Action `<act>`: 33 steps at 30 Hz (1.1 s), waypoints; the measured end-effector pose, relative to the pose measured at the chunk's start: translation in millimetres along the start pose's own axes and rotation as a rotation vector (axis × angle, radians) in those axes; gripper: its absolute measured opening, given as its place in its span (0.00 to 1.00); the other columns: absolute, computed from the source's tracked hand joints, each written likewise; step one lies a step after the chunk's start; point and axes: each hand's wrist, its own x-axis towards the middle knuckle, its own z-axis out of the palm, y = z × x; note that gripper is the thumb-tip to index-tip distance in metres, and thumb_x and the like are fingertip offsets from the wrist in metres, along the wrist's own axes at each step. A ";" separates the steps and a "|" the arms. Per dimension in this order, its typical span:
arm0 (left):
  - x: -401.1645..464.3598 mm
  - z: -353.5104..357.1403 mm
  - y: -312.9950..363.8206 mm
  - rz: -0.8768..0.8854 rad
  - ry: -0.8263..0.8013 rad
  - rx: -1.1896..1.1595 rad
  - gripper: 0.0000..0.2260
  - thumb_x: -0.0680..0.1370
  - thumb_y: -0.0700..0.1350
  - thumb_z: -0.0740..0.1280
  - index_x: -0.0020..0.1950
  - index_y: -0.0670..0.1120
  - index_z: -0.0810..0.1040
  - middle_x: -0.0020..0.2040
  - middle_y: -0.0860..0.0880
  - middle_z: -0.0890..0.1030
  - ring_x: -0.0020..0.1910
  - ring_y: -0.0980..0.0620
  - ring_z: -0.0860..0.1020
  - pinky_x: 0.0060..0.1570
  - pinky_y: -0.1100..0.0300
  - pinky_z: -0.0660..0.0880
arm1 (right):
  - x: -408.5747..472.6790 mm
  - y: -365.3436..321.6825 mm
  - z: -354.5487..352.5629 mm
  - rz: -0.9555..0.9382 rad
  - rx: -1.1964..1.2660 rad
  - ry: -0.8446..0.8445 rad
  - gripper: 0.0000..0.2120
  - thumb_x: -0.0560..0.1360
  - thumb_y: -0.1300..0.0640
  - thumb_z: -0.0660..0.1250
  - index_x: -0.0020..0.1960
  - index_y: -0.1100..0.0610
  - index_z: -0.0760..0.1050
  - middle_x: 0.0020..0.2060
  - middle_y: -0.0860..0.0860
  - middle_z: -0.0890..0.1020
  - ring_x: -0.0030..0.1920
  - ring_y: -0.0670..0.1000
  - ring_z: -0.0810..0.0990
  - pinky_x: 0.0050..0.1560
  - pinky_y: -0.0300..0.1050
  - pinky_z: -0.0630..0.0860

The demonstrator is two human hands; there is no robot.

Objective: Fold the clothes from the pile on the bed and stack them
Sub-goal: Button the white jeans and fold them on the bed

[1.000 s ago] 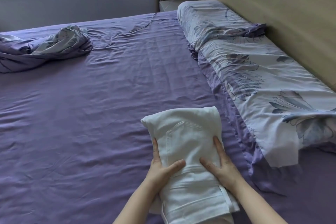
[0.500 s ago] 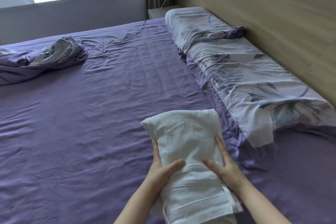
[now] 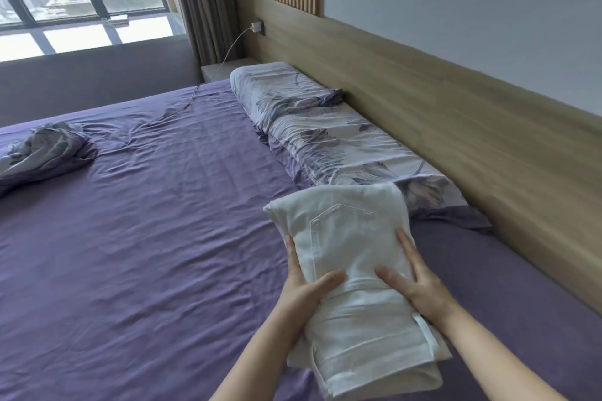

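A folded white garment [image 3: 351,238] with a stitched pocket on top is held between my two hands, above the purple bed sheet [image 3: 156,238]. My left hand [image 3: 306,286] grips its left side, thumb across the top and fingers along the edge. My right hand [image 3: 413,280] grips the right side the same way. The garment's far end is raised near the pillows; whether its near end touches the bed I cannot tell. A crumpled purple and floral cloth [image 3: 45,150] lies far left on the bed.
Two floral pillows [image 3: 325,137] line the wooden headboard [image 3: 456,127] on the right. A white charger cable [image 3: 228,55] runs from a wall socket down onto the bed. A window and curtain stand at the back.
The view has lifted and turned right, showing more headboard and wall. The white garment has moved with both hands to the right, toward the pillows. My grip is unchanged.
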 end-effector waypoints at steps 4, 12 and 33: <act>4.6 62.5 3.3 0.017 -0.069 -0.014 0.55 0.59 0.52 0.80 0.73 0.69 0.46 0.71 0.55 0.68 0.64 0.54 0.74 0.66 0.50 0.70 | -19.2 -1.6 -62.5 0.020 -0.028 0.070 0.41 0.62 0.38 0.71 0.69 0.30 0.53 0.65 0.37 0.65 0.63 0.40 0.68 0.60 0.36 0.63; 26.9 183.9 -21.0 -0.014 -0.076 -0.024 0.58 0.57 0.53 0.79 0.75 0.64 0.43 0.73 0.56 0.63 0.64 0.58 0.72 0.66 0.58 0.69 | -16.6 35.5 -182.0 0.081 -0.084 0.073 0.41 0.57 0.29 0.72 0.63 0.21 0.53 0.63 0.33 0.65 0.62 0.40 0.67 0.59 0.37 0.63; 29.7 282.0 -143.9 -0.202 0.356 0.739 0.57 0.63 0.68 0.70 0.74 0.58 0.31 0.78 0.45 0.40 0.77 0.48 0.43 0.73 0.50 0.46 | 34.3 200.6 -243.7 0.081 -0.700 -0.124 0.39 0.64 0.22 0.53 0.67 0.25 0.34 0.75 0.45 0.35 0.75 0.48 0.38 0.73 0.53 0.49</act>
